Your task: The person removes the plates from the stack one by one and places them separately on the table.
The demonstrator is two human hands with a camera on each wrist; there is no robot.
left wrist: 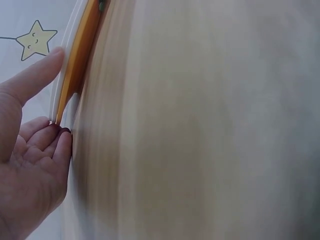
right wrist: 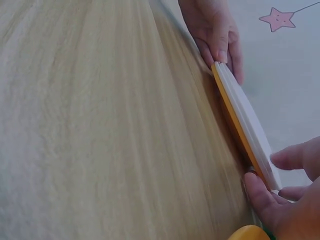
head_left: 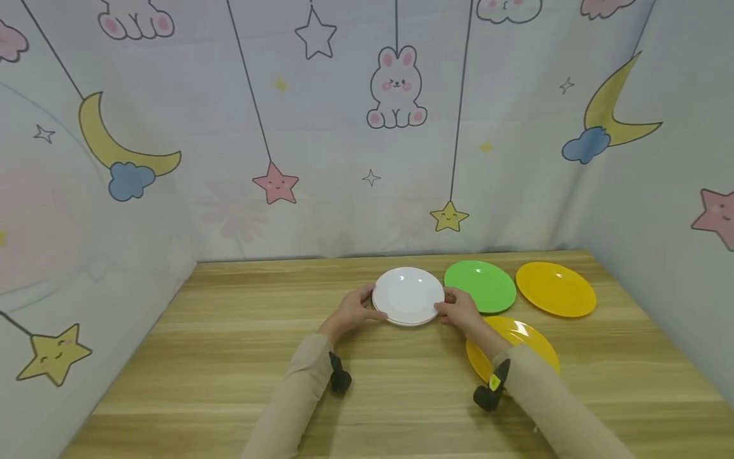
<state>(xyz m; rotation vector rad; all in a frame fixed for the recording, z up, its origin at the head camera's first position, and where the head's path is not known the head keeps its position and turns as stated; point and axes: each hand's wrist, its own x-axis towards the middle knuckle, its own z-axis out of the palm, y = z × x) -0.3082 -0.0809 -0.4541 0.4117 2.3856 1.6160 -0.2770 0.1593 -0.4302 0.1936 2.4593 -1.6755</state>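
Both hands hold a small stack of plates near the back of the table. On top is a white plate (head_left: 408, 294); the right wrist view shows stacked white rims (right wrist: 246, 112) over an orange-yellow plate (right wrist: 234, 119). My left hand (head_left: 352, 312) grips the stack's left edge, thumb at the upper rim and fingers at the underside, as the left wrist view shows near the orange-yellow plate (left wrist: 82, 42). On the opposite edge my right hand (head_left: 460, 310) pinches the rim between thumb and fingers. Whether the stack touches the tabletop I cannot tell.
A green plate (head_left: 480, 287) lies just right of the stack, with a yellow plate (head_left: 556, 289) beyond it. Another yellow plate (head_left: 518, 338) lies nearer, partly under the right forearm. Patterned cloth (head_left: 344, 140) walls the wooden table (head_left: 252, 357) at the back and sides.
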